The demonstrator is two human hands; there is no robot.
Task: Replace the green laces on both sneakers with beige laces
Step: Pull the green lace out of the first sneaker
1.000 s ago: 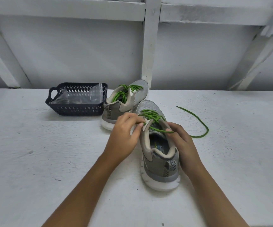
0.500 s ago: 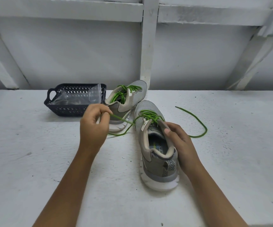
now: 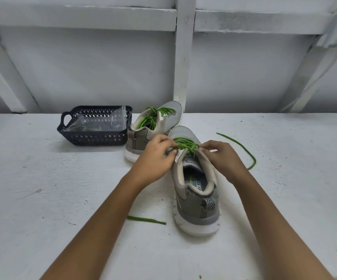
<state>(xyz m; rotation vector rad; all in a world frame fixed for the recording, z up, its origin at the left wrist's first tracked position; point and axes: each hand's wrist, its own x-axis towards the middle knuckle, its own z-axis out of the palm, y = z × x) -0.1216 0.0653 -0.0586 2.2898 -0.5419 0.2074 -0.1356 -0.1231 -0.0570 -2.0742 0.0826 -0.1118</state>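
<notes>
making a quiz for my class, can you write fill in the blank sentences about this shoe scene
The near sneaker and far sneaker both carry ____ laces. The left hand and right hand pinch the ____ sneaker's laces. The basket stands ____ of the far sneaker.
Missing: green; near; left.

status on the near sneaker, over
Left hand, right hand pinching green lace on near sneaker. Far sneaker not started. Nothing in the way.

Fingertip blur on left hand [image 3: 155,159], which covers near sneaker [image 3: 194,213] left eyelets; right hand [image 3: 223,158] hides the right ones. The green lace [image 3: 147,219] tail disappears under left forearm; both forearms cut off at bottom edge; plastic bag [image 3: 90,126] contents in basket [image 3: 95,138] unreadable.
</notes>
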